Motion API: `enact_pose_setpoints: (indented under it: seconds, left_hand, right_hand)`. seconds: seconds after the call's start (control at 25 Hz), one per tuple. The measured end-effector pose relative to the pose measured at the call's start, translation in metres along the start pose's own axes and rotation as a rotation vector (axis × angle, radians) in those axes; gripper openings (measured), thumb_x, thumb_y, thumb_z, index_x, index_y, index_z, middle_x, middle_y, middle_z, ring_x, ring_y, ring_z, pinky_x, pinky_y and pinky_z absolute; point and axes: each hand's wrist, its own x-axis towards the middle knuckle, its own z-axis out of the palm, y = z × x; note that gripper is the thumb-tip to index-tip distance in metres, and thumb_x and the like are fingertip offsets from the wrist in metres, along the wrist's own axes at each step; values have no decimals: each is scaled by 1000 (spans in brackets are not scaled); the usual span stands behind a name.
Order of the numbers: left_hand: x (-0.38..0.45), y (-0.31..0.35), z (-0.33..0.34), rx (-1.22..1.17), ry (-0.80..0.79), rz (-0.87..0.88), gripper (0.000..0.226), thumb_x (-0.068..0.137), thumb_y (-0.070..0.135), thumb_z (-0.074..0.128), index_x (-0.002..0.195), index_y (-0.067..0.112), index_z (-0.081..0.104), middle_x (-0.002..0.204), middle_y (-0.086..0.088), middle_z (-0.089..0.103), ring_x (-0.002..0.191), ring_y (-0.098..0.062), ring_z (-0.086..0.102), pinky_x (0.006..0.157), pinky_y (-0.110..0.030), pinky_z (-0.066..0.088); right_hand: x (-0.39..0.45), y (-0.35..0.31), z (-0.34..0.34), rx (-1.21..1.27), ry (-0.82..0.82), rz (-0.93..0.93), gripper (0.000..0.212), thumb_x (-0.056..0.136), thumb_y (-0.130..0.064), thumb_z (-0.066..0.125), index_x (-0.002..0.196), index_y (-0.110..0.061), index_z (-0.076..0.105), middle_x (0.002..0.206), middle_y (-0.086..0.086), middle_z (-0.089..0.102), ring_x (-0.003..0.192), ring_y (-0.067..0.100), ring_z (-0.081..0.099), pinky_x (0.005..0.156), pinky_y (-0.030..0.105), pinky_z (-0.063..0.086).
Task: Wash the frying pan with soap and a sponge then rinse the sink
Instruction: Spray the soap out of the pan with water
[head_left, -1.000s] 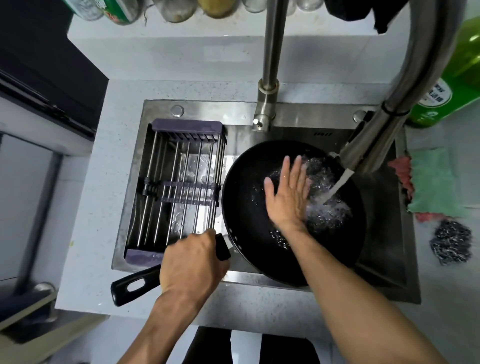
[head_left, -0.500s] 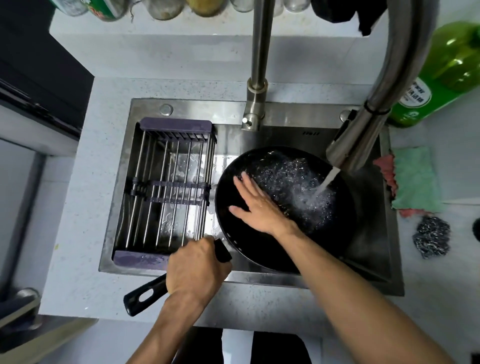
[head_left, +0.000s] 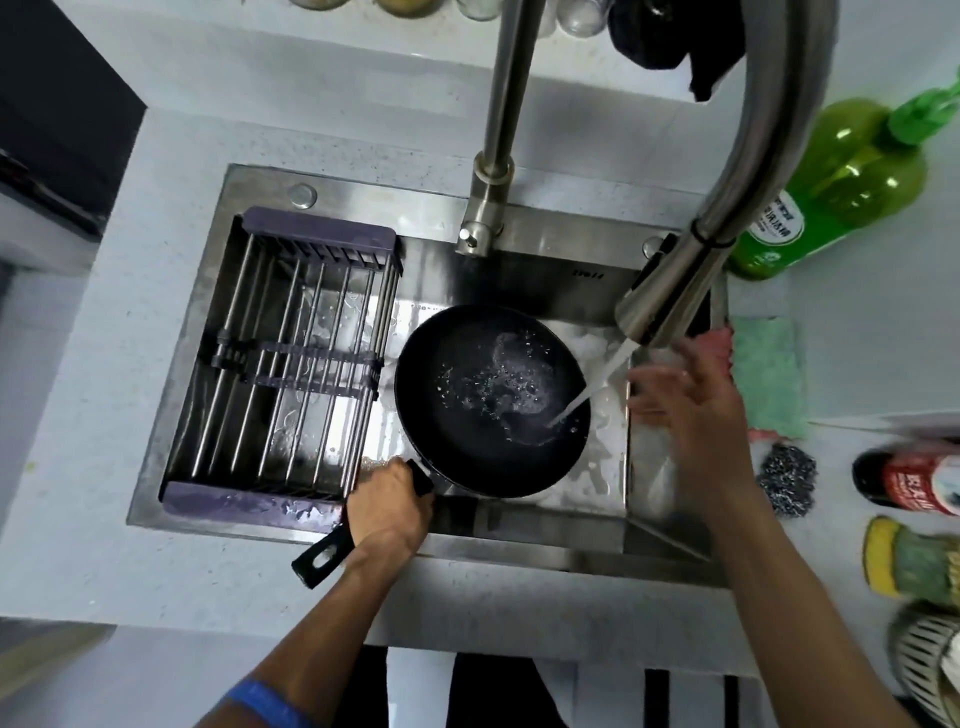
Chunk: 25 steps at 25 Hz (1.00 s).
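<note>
Pan sits in the sink, right half, bowl up, handle sticking out toward 7 o'clock over the front rim. Left hand is wrapped tight around the handle near the bowl, likely to hold the pan level and steady under the stream. Faucet spray head hangs at the pan's 2 o'clock; water lands at the bowl's 4 o'clock edge, bubbles pooled mid-bowl. Looks like the rinse stage: suds sit on the sink floor around the pan's right side.

Right hand is at the pan's 3 o'clock, just below the spray head, fingers spread and loose, holding nothing; it's blurred, so can't tell if it touches the stream. No sponge in either hand. Rack fills the sink's left half, at the pan's 9 o'clock. Soap bottle lies on the counter at 2 o'clock, cloth and scourer to the right.
</note>
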Motion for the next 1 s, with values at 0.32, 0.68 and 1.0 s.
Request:
enact_pose_setpoints:
  seconds: [0.32, 0.68, 1.0]
  left_hand:
    - [26, -11, 5, 27, -22, 121, 52, 84, 51, 64, 119, 14, 54, 117, -7, 59, 112, -26, 49, 95, -34, 43]
    - [24, -23, 7, 10, -41, 211, 46, 89, 44, 61, 124, 15, 51, 116, -10, 56, 109, -26, 48, 99, -34, 40]
    - [30, -27, 14, -88, -57, 192, 43, 87, 39, 65, 120, 13, 55, 113, -11, 56, 108, -26, 46, 97, -33, 41]
  right_hand:
    - [-6, -88, 23, -643, 70, -328, 51, 77, -75, 58, 93, -29, 70, 82, -8, 72, 78, 16, 69, 78, 41, 58]
    - [-7, -106, 30, -783, -160, -170, 26, 69, -69, 62, 80, -47, 71, 70, -16, 72, 75, 6, 70, 88, 46, 55]
    - [-10, -41, 86, -567, -406, 10, 24, 77, -43, 78, 81, -20, 75, 64, -8, 71, 62, 7, 68, 74, 41, 60]
